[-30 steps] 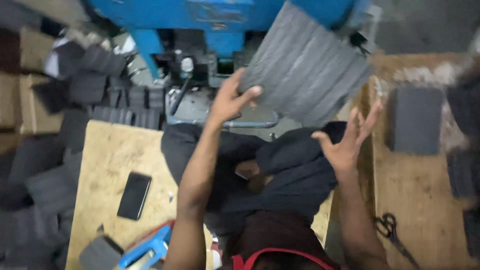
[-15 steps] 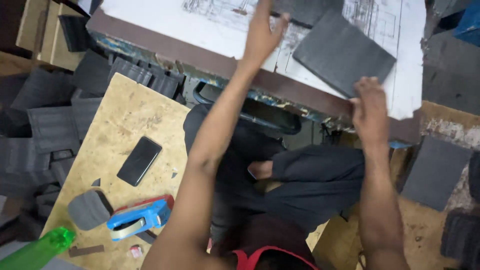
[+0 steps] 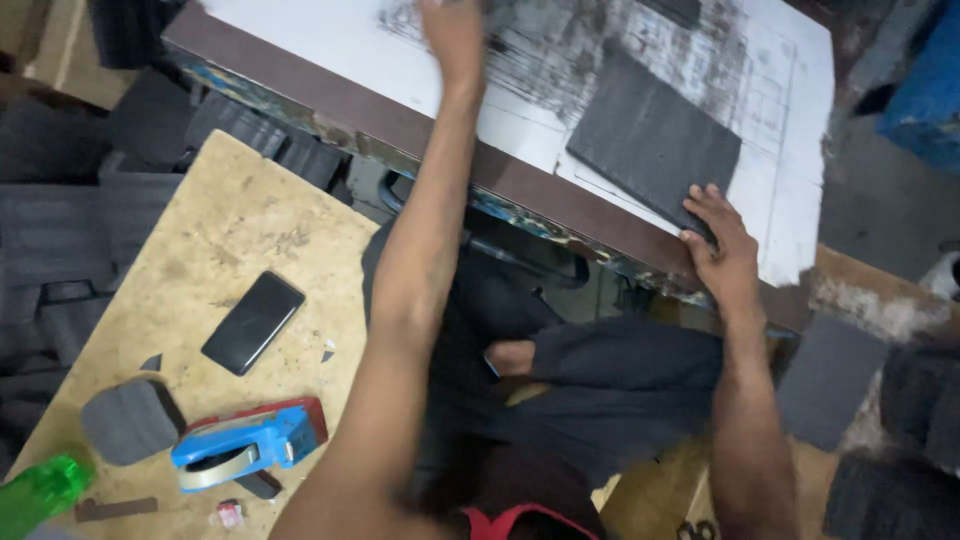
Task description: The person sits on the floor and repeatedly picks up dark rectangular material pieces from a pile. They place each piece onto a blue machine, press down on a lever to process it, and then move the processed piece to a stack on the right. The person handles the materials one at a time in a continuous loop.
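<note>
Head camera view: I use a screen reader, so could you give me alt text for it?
A person's right hand presses on the near corner of a dark grey ribbed sheet lying on a smudged white board, while the left hand reaches far across it. To the left, a plywood table holds a phone and blue tape dispenser.

Pretty dim overall, kind of a flat indoor light with no hard shadows anywhere. The brightest patch is the white, smudged work board along the top, which looks a bit washed out near its left end. The left hand up at the top edge is smeared with motion blur, fingers not readable. The right hand at the board's near edge is sharper. The pale plywood table catches soft light, and the black phone on it shows a faint sheen. Corners fall off dark and mushy, with grainy detail in the dark foam stacks on the left.
</note>
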